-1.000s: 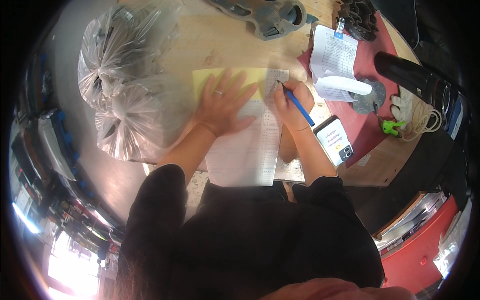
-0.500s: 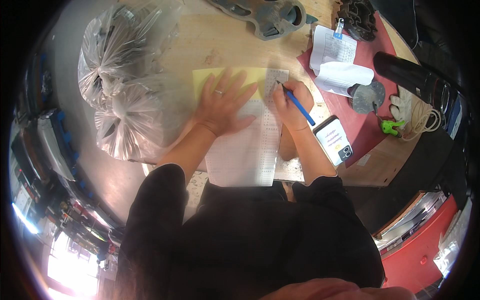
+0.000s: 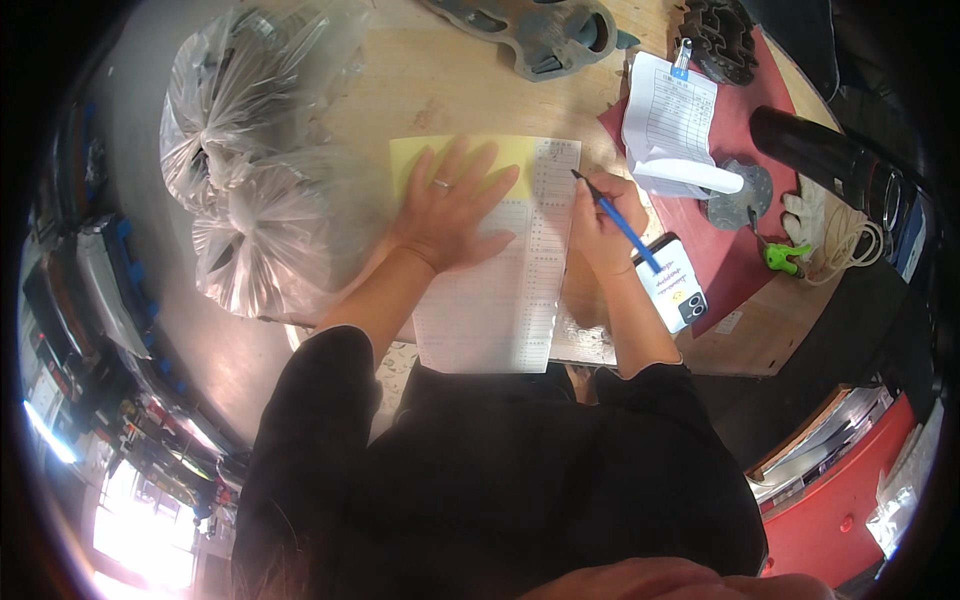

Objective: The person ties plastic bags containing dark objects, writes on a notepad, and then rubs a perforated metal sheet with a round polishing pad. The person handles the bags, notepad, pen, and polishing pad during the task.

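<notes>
A long printed form (image 3: 480,310) lies on the wooden table, its lower end reaching the table's near edge. Across its upper left part is a yellow sheet (image 3: 404,158). My left hand (image 3: 452,210), with a ring on one finger, presses flat on both papers with the fingers spread. At the form's right edge my right hand (image 3: 606,222) grips a blue pen (image 3: 630,236), dark tip pointing up and left. The tip is beside the form's upper right column, where small dark marks show. A phone in a white case (image 3: 672,288) lies against my right wrist.
Tied clear plastic bags (image 3: 262,235) fill the left side. A grey metal casting (image 3: 548,38) lies at the back. On a red sheet (image 3: 690,225) at right are clipped papers (image 3: 668,115), a round grey disc (image 3: 738,194), a green clamp (image 3: 786,257) and a black cylinder (image 3: 800,140).
My right hand and the pen have moved right, off the form's column to its edge. The clipped papers' loose lower sheet has shifted. My left hand stays put.
</notes>
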`<state>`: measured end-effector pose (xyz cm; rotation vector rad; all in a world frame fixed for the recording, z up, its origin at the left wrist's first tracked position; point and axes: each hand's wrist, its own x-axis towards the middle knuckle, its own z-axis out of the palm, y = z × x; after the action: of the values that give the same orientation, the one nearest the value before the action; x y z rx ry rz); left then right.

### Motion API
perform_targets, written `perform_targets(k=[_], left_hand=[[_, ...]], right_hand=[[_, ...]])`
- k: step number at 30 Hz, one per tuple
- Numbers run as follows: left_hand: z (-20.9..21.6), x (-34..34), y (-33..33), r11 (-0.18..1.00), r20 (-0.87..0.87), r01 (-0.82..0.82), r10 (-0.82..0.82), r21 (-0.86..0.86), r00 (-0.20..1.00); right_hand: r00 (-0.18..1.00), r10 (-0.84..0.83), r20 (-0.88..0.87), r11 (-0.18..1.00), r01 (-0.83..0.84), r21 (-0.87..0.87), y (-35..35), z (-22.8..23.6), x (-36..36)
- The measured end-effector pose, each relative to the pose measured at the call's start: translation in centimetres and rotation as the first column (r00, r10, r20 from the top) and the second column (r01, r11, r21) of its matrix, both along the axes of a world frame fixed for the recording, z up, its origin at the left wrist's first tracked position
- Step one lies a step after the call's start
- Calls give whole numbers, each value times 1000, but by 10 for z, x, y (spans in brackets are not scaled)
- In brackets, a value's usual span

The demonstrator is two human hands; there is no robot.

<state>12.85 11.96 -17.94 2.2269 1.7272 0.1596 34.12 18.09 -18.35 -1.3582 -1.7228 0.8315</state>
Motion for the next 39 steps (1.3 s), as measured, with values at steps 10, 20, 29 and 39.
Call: perform_targets(k=[10, 20, 29, 39], left_hand=[[0, 1, 1, 1000, -34, 6, -6, 9, 999], [1, 1, 1, 1000, -37, 12, -12, -3, 999], [0, 1, 0, 999, -47, 9, -10, -34, 999], [0, 0, 0, 1000, -35, 6, -7, -19, 999]], right_hand=[[983, 87, 162, 972, -119, 204, 0, -15, -5], [990, 51, 129, 984, -72, 165, 1, -10, -11], [990, 46, 134, 991, -61, 116, 2, -12, -10], [985, 81, 152, 990, -97, 102, 3, -12, -10]])
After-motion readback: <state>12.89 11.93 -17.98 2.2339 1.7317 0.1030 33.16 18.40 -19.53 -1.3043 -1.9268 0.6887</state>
